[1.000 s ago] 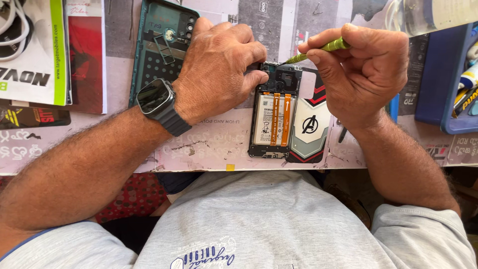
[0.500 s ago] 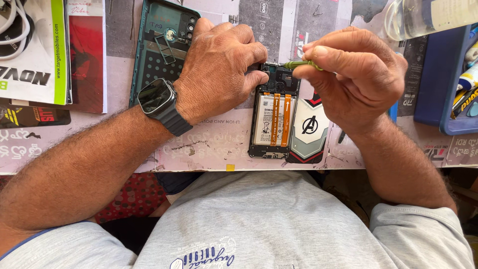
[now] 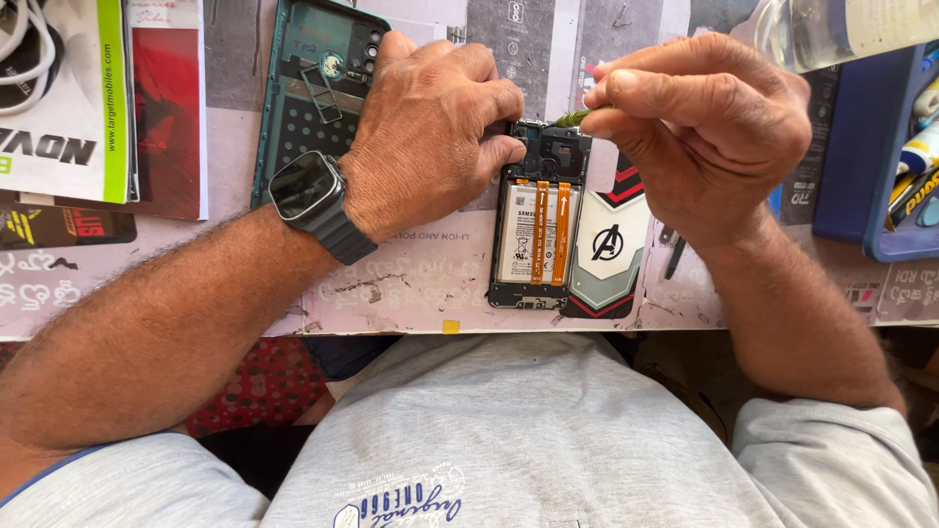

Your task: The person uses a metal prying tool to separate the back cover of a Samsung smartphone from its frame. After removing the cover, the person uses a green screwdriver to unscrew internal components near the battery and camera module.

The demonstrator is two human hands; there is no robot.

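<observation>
Holding: left hand [image 3: 425,132] presses flat on the upper left edge of the opened phone [image 3: 538,215], fingers closed against its frame, steadying it at centre frame on the desk [image 3: 421,284].
Right hand: right hand [image 3: 699,127] pinches a thin green tool [image 3: 575,117], fingers closed around it.
Change: a second ago the tool stuck out to the upper right; now its tip points down at the phone's top end, suggesting work there is beginning.
Nearby: teal back cover [image 3: 313,88] upper left; blue tray [image 3: 866,166] at right.
</observation>
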